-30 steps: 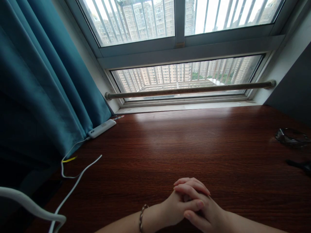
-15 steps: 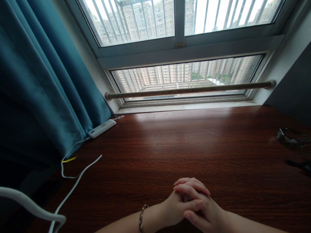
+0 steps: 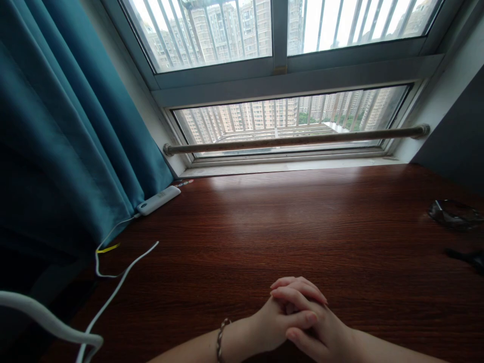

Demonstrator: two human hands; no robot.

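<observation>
Dark wood bench (image 3: 302, 227) carries the left hand (image 3: 270, 325) and right hand (image 3: 315, 322), clasped with fingers interlaced at its near edge, holding nothing. White cable (image 3: 113, 290) trails over the left edge; a stray elbow could snag it.

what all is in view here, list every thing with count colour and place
desk: 1, dark red-brown wood, fills the lower frame
curtain: 1, teal, far left, hanging down to the desk edge
white device: 1, white, back left of the desk beside the curtain
cables: at least 2, white, front left of the desk
window: 1, grey frame with bars, behind the desk
rod: 1, brownish, across the lower window pane
glasses: 1, dark, right edge of the desk
dark object: 1, black, right edge, partly cut off
bracelet: 1, braided, on the left wrist
left hand: clasped with the right, resting on the desk
right hand: clasped with the left, holding nothing
</observation>
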